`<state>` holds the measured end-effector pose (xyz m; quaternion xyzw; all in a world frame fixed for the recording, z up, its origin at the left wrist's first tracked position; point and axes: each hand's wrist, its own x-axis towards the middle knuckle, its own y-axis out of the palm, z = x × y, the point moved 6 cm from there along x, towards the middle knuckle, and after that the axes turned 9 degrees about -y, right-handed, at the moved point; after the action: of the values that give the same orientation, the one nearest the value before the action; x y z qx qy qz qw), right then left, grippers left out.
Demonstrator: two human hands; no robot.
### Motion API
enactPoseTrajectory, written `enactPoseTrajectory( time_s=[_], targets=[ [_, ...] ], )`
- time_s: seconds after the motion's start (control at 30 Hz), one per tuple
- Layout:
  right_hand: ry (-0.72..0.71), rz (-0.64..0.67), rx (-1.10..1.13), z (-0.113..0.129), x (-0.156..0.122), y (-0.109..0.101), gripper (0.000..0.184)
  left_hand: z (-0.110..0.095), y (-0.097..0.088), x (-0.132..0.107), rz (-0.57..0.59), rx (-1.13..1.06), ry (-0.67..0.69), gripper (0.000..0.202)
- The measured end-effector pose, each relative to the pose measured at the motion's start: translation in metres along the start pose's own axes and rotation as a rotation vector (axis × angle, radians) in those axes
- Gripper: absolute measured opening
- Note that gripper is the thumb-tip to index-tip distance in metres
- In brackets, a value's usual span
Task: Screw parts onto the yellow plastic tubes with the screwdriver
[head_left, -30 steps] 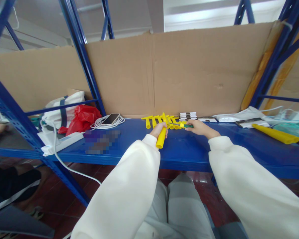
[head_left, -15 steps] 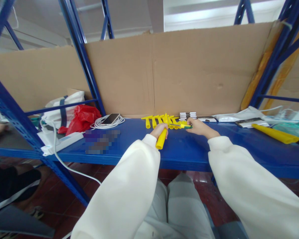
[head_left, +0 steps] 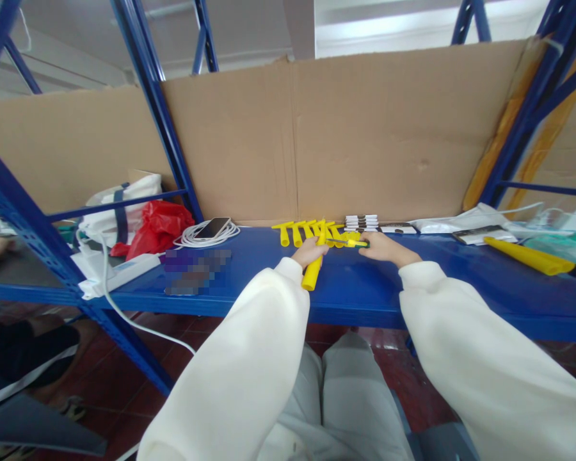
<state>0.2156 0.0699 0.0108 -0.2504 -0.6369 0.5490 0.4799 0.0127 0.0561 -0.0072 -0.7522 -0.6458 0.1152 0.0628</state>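
Yellow tube (head_left: 311, 276), one: before yellow row (head_left: 285, 237); left hand (head_left: 306, 252), fingers wrapped round it. Screwdriver (head_left: 363, 244), one: before row's right end; right hand (head_left: 383, 248), fingers pinching handle. Hazard: tip could slip if left grip slackens.

On my feed, the white background (head_left: 436, 29) above the cardboard panel (head_left: 388, 134) is brightest, nearly washed out. I see the panel evenly lit and a soft sheen on the blue shelf (head_left: 365, 288). The tiled floor (head_left: 396, 378) sits dim, with one patch of glare. Wide-angle distortion tilts the outer uprights (head_left: 29, 210); fine detail around the yellow tube (head_left: 312, 275) looks soft, and a patch at left is pixelated.
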Motion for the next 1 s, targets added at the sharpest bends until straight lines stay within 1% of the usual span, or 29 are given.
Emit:
enactPoseTrajectory(
  time_s=[0.13,0.3,0.47,0.6,0.8,1.0],
  targets=[
    [0.016,-0.013,-0.065,0.001,-0.001,0.0,0.028,-0.002,0.001,0.0,-0.002,0.041,0.021,0.021],
    [0.057,0.012,-0.148,0.004,-0.003,-0.003,0.035,-0.004,0.001,-0.002,-0.008,0.145,0.02,0.009],
    [0.052,0.044,-0.173,0.008,-0.004,-0.003,0.038,-0.008,0.002,-0.008,-0.004,0.21,0.004,0.017],
    [0.059,0.028,-0.191,0.011,-0.005,-0.005,0.039,-0.01,0.003,-0.01,0.004,0.217,0.01,0.017],
    [0.082,0.066,-0.209,0.02,-0.009,-0.01,0.039,-0.009,0.001,-0.009,-0.007,0.22,0.016,0.017],
    [0.032,0.016,-0.219,0.02,-0.007,-0.011,0.035,-0.008,0.001,-0.006,-0.007,0.225,0.018,0.02]
  ],
)
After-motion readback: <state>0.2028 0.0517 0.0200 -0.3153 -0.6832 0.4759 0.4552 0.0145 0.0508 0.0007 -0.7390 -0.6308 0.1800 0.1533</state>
